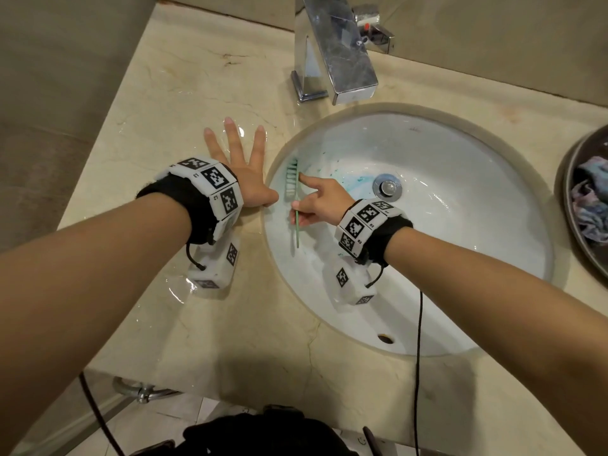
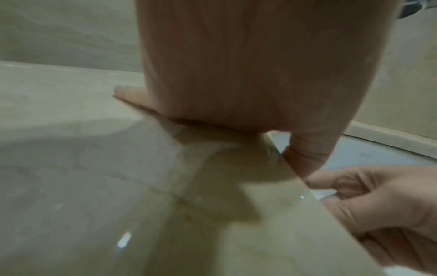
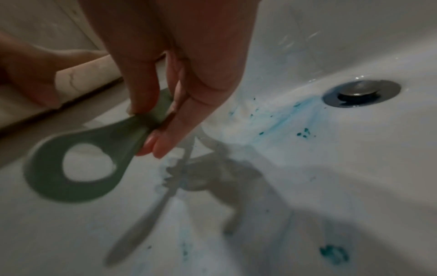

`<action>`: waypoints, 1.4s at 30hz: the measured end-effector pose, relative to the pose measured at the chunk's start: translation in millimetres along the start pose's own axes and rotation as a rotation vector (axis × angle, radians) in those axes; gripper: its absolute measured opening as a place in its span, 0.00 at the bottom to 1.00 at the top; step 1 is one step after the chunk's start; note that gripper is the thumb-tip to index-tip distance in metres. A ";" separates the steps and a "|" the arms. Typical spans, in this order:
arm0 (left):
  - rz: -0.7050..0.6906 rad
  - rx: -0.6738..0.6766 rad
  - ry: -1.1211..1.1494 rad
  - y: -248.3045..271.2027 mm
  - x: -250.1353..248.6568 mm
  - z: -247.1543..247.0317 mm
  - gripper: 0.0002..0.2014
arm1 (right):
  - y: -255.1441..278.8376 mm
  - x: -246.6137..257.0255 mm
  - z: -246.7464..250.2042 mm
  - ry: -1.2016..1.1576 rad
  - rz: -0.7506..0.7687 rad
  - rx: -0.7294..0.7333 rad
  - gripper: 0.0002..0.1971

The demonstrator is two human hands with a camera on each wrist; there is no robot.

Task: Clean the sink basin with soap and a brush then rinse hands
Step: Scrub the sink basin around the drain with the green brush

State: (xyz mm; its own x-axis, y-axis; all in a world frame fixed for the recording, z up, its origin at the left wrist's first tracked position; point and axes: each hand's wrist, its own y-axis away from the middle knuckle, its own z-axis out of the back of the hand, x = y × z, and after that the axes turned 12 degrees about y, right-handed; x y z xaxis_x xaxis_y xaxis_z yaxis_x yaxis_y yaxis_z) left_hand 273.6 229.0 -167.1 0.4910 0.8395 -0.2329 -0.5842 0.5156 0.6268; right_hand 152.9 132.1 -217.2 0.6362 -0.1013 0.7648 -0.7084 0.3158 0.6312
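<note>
A: Head view: the right hand [image 1: 320, 200] pinches the green brush [image 1: 294, 189], index finger along it, bristles against the sink basin [image 1: 460, 291] wall at nine o'clock.

B: How far is the work?

A: I judge it midway. Blue soap [image 1: 357, 182] is smeared near the drain [image 1: 387, 186]; rinsing is left.

B: The other hand?

A: The left hand [image 1: 241, 166] lies flat, fingers spread, on the wet counter [image 1: 164, 110]. The faucet [image 1: 332, 51] stands at twelve o'clock, and a bowl with cloth [image 1: 589, 199] at three; neither blocks.

Head view evenly lit, sharp, wide-angle bending at edges; glare on wet counter [image 1: 204, 103]. Both wrist views dim, soft; brush [image 3: 78, 160] motion-blurred, hard shadows in sink [image 3: 307, 186].
</note>
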 end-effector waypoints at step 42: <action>0.017 0.006 -0.022 0.1 -1.2 1.2 0.53 | -9.6 -24.8 -7.4 0.426 0.040 -0.105 0.37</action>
State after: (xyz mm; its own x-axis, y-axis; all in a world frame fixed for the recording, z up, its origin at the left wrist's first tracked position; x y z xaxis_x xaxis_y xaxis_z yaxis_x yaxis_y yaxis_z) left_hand 273.8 227.8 -165.9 0.4952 0.8440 -0.2059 -0.5884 0.5002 0.6353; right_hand 146.2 138.6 -243.3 0.6938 0.3036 0.6530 -0.7140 0.4083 0.5688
